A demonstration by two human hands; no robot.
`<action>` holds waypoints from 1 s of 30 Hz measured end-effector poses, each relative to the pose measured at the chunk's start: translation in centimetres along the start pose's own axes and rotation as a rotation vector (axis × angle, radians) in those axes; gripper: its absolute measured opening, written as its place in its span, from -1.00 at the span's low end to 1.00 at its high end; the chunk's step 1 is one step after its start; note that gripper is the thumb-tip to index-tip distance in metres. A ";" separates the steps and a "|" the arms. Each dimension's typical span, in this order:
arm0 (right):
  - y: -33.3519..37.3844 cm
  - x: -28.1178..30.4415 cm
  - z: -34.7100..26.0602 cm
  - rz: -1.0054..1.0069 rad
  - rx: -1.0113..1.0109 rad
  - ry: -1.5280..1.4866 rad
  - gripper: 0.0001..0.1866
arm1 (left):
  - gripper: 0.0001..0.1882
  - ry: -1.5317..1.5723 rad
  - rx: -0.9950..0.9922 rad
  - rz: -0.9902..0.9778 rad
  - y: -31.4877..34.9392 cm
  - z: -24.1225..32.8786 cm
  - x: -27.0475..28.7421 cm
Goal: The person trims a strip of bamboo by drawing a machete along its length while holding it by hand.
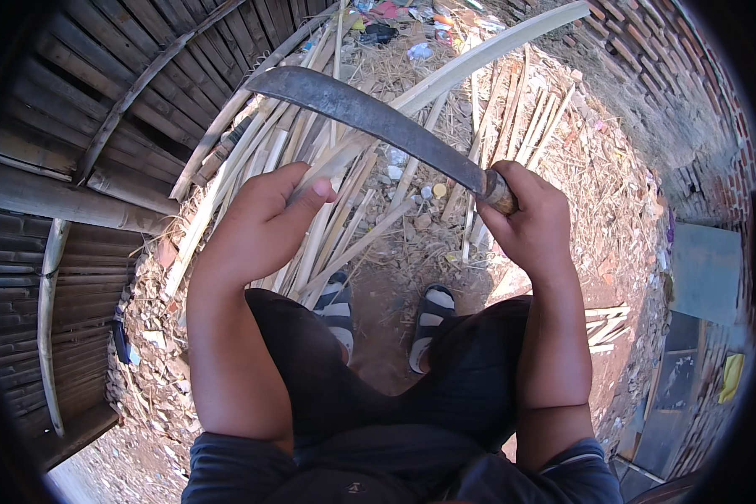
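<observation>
In my right hand is the wooden handle of a machete, its long dark blade curving up to the left. My left hand is closed round the near end of a pale bamboo strip, thumb on top. The strip runs away to the far right, and the blade crosses over it a little ahead of my left hand. Whether the edge touches the strip I cannot tell. Below both hands, split bamboo strips lie in a loose pile on the ground.
A bamboo-slat wall stands at the left, a brick wall at the right. More strips lie at the far right. Rubble, straw and coloured litter cover the ground. My sandalled feet are close below the work.
</observation>
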State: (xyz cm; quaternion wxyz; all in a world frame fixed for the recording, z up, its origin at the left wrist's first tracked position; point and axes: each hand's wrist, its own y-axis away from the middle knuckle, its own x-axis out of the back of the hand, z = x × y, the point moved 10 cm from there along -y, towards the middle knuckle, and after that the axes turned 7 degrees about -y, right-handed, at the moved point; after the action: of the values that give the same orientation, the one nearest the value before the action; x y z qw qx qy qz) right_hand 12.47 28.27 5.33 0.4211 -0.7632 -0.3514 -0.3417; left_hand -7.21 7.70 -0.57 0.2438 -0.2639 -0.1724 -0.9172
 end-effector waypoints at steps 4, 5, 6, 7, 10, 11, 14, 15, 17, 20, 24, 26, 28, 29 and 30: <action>-0.4 0.6 -0.1 0.013 0.018 0.058 -0.55 | -0.53 0.052 0.005 -0.037 0.2 -0.1 0.0; -0.5 1.0 0.9 0.031 -0.029 0.055 -0.56 | -0.53 0.069 0.021 -0.044 0.3 -0.1 -0.1; -0.5 1.4 2.1 0.067 -0.090 0.042 -0.58 | -0.52 0.085 0.036 -0.051 0.4 0.0 -0.1; -0.4 1.4 2.3 0.065 -0.096 0.037 -0.57 | -0.52 0.102 0.052 -0.058 0.4 0.1 -0.2; -0.2 1.4 1.6 0.074 -0.029 0.026 -0.56 | -0.51 0.061 0.032 -0.037 0.1 0.1 -0.2; -0.1 1.0 0.6 0.069 0.022 0.026 -0.57 | -0.51 0.036 0.021 -0.015 0.0 -0.1 -0.1; -0.2 0.8 -0.2 0.023 0.018 0.041 -0.60 | -0.50 -0.017 -0.001 0.036 0.1 -0.2 0.4; -0.3 1.1 0.5 0.041 0.000 0.041 -0.61 | -0.50 -0.021 0.001 0.042 0.2 0.0 0.5; -0.5 1.8 2.4 0.095 -0.078 0.034 -0.62 | -0.50 -0.035 0.005 0.047 0.3 0.0 0.6; -0.3 2.5 4.5 0.109 -0.234 0.018 -0.62 | -0.49 -0.050 0.000 0.056 0.1 -0.2 0.6; -0.2 1.5 0.4 0.073 0.052 0.032 -0.59 | -0.47 -0.034 -0.026 0.077 0.1 0.1 0.6; -0.4 1.1 -0.5 0.033 0.051 0.059 -0.59 | -0.47 -0.034 -0.042 0.080 0.1 0.3 0.6; -0.5 1.2 0.3 0.044 0.013 0.038 -0.60 | -0.47 -0.044 -0.066 0.091 0.3 0.5 0.8; -0.5 1.4 1.4 0.064 -0.022 0.013 -0.60 | -0.47 -0.049 -0.068 0.098 0.3 0.6 0.9; -0.5 1.6 2.7 0.067 -0.092 0.012 -0.61 | -0.47 -0.054 -0.070 0.105 0.3 0.8 1.0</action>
State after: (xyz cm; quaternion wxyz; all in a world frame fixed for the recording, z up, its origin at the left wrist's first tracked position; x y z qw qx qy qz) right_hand 13.48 31.27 5.72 0.3990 -0.7908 -0.3071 -0.3480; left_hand -7.39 7.45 0.71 0.2772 -0.3057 -0.1326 -0.9012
